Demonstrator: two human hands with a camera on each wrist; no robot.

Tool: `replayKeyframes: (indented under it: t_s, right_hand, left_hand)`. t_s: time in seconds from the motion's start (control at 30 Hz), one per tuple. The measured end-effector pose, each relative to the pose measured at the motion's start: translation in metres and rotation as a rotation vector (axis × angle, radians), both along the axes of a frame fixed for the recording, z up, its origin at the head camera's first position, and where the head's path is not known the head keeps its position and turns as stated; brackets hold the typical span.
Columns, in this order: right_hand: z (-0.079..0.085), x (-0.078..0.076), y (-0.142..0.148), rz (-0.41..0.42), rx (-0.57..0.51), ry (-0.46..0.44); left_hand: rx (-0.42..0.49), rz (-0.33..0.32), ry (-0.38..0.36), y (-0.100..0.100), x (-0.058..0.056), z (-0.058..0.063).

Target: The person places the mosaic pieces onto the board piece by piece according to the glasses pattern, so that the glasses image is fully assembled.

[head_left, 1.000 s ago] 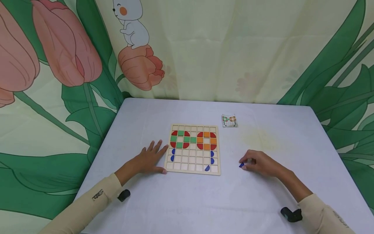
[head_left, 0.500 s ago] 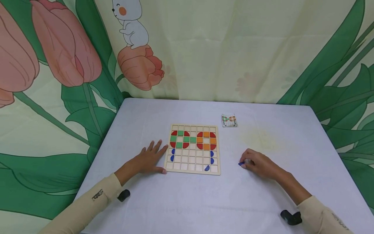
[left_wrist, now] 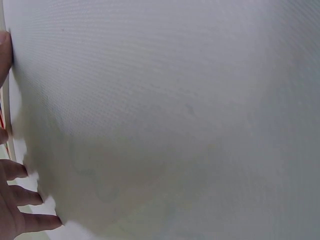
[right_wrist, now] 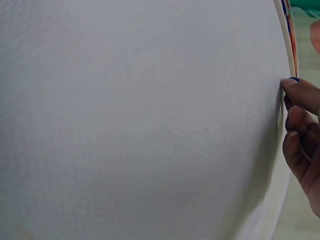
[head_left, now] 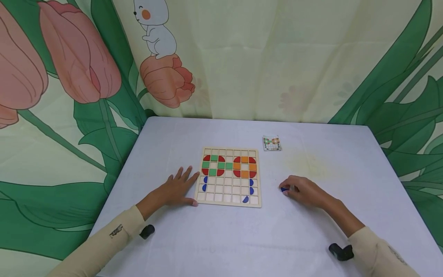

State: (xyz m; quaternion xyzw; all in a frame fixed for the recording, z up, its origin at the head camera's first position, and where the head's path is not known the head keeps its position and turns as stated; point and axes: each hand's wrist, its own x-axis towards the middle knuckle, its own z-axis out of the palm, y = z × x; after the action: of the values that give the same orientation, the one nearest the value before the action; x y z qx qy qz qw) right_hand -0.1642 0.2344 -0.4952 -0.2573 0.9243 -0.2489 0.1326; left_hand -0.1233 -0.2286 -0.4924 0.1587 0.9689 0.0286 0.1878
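A square wooden grid board (head_left: 223, 189) lies on the white table, holding red, green, orange and blue pieces in its cells. Spread out flat at its left edge, my left hand (head_left: 175, 189) touches the frame with thumb and index finger. To the right of the board, my right hand (head_left: 306, 191) pinches a small blue piece (head_left: 284, 189) between thumb and fingers, low over the cloth. Much of that piece is hidden by the fingertips. A blue half-circle (head_left: 245, 199) sits tilted in the bottom row. In the right wrist view, only a blue sliver (right_wrist: 295, 79) shows beside the thumb.
A small printed card (head_left: 271, 143) with a coloured grid pattern lies behind the board, to its right. A curtain (head_left: 263, 69) with printed flowers hangs beyond the far edge of the white table (head_left: 221, 238). Dark wrist cameras sit at both sleeves.
My right hand has shifted slightly left and away from me, with the blue piece turning in its fingertips. The left hand and the board have stayed in place.
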Motion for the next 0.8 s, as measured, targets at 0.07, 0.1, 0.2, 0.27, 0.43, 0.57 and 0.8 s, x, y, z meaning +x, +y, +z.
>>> replayKeyframes:
  t_s: [0.07,0.1,0.2,0.27,0.43,0.57,0.8]
  right_hand:
    - [0.000,-0.002,-0.002,0.001,-0.007,-0.029]
    - [0.000,-0.003,-0.003,0.001,-0.011,-0.042]
    - [0.002,-0.005,-0.006,0.008,-0.035,-0.078]
    - [0.003,-0.007,-0.010,0.020,-0.063,-0.104]
    - [0.009,-0.013,-0.026,0.050,-0.122,-0.178]
    - [0.014,-0.019,-0.042,0.076,-0.161,-0.220]
    - [0.019,-0.030,-0.070,0.199,-0.225,-0.275]
  left_hand:
    - [-0.003,-0.001,0.002,0.000,0.000,0.001]
    - [-0.004,-0.003,0.003,0.000,0.000,0.001]
    - [-0.002,-0.003,0.000,0.001,0.000,0.002]
    - [-0.001,-0.003,-0.002,0.001,0.000,0.003]
    - [0.004,-0.001,-0.006,0.000,0.000,0.001]
    - [0.004,-0.004,-0.004,-0.001,0.000,0.000]
    - [0.000,-0.016,0.004,-0.003,0.000,-0.001]
